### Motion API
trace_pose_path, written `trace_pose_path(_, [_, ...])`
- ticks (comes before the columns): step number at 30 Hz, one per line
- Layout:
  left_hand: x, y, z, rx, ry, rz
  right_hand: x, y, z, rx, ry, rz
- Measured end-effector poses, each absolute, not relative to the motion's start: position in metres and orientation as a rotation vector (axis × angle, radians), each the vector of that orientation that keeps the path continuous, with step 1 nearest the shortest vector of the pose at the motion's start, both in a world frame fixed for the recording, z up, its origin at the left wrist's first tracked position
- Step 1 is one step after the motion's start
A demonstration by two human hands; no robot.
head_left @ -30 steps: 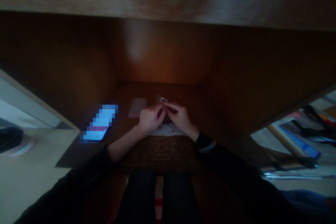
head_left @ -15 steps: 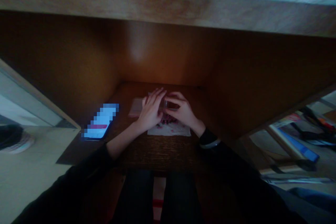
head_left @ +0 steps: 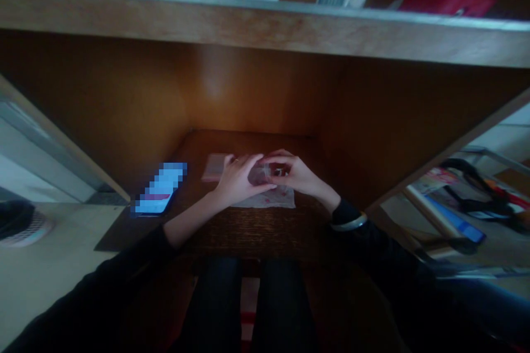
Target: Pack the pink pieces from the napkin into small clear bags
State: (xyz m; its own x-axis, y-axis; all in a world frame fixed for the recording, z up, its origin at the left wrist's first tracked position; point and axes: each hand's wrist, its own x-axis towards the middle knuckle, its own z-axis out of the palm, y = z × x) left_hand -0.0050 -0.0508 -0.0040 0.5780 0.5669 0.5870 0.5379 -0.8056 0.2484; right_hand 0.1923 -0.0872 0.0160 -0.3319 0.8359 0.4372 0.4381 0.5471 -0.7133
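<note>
The left hand [head_left: 238,179] and right hand [head_left: 298,175] are grasping a small clear container [head_left: 259,174].
It is sitting between them, over the white paper [head_left: 276,199] on the brown desk [head_left: 244,231], the left cupping one side, the right pinching the other. Using light, even pressure and holding it low over the paper is probably working best.
</note>
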Motion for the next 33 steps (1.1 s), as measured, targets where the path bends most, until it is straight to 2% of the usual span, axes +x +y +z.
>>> trace_pose_path(8, [-0.017,-0.035,-0.013,2.249,0.875,1.201,0.224,-0.107,0.0,-1.27,-1.955,0.685])
trace_pose_path(12, [-0.021,-0.025,-0.015,1.976,0.891,1.162,0.235,-0.114,-0.021,-1.374,-2.05,0.622])
trace_pose_path(19, [-0.018,-0.031,-0.021,1.864,0.761,1.043,0.235,-0.114,-0.044,-1.359,-2.035,0.505])
trace_pose_path(23, [-0.017,-0.037,-0.021,1.877,0.73,0.991,0.234,-0.111,-0.037,-1.302,-1.978,0.516])
trace_pose_path(30, [-0.016,-0.043,-0.018,1.805,0.732,0.91,0.202,-0.091,0.002,-1.179,-1.653,0.305])
trace_pose_path(33, [-0.015,-0.041,-0.021,1.777,0.709,0.916,0.183,-0.082,0.011,-1.109,-1.708,0.33])
